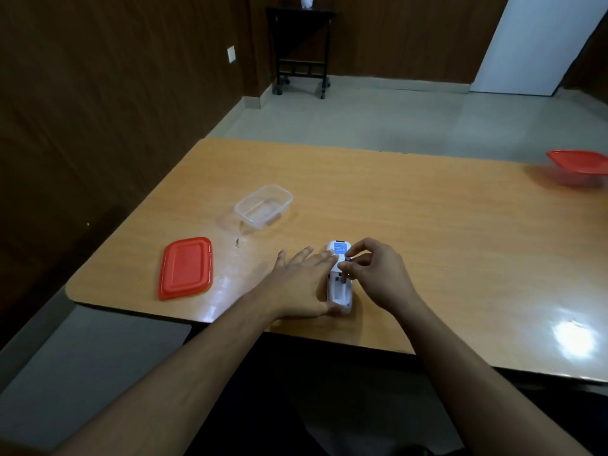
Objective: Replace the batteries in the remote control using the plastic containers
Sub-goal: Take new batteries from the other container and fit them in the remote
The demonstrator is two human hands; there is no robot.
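A white remote control (339,291) lies face down near the table's front edge, its battery compartment uncovered and a blue label at its far end. My left hand (301,284) rests flat against the remote's left side, fingers straight and thumb at its near end. My right hand (371,274) pinches a small battery (344,262) over the compartment. A clear plastic container (264,205) stands open to the far left, and its red lid (186,267) lies flat nearer the left edge.
A second container with a red lid (580,166) sits at the table's far right edge. A tiny dark object (237,241) lies between the clear container and the lid. The wooden table (427,225) shines with glare at the right front. A black cart (301,51) stands by the far wall.
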